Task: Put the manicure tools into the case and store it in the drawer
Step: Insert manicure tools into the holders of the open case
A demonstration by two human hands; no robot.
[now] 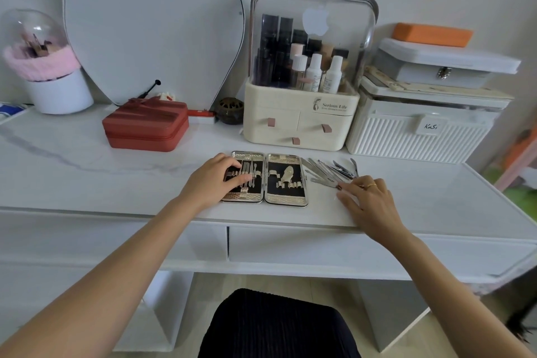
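Right hand (366,197), fingers spread flat and gripping nothing, touches 1 of the loose tools (331,171) just right of the open case (286,199); left hand (216,179), fingers straight, should steady the case while each tool is slid under its clip.

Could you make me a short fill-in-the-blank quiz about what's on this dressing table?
1. The manicure case lies ___ on the table.
2. The left hand rests on the case's ___ half.
3. The loose tools lie to the ___ of the case.
4. The zipped pouch is ___ in colour.

Missing words: open; left; right; red
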